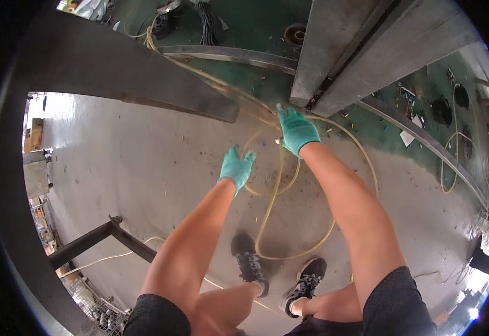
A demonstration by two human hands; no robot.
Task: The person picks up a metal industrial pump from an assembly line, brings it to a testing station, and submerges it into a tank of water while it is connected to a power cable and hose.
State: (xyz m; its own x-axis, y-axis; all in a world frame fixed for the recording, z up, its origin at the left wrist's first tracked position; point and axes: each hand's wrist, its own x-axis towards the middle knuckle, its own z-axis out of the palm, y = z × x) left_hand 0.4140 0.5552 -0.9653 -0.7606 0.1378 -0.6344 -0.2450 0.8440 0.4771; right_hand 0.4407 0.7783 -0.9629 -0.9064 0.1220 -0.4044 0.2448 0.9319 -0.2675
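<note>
The person's right hand (299, 130), in a green glove, reaches forward to the tip of a thick grey beam (367, 50), its fingers around a pale yellow hose (281, 258); the fingertips are partly hidden, so how firmly they press cannot be told. The hose lies at the centre of the view — several blurred strands run from the upper left past the end of a dark, wide beam (143, 73) to this hand, and loose loops drop from it, one bending low toward the shoes and another swinging out to the right beyond the forearm. The left hand (236, 167), gloved in the same green, is lower and nearer the body; its thumb and fingers are spread apart with nothing between them, just beside the left edge of a smaller loop. Below, two dark patterned shoes (306, 283) stand on the grey floor (143, 162), the lowest bend of the hose between and just ahead of them. Farther forward, the floor turns green, with a brown round part (295, 35) and a bundle of dark cables (206, 25) on it; at the right lies a white sheet (408, 137) — small scraps are scattered around.
</note>
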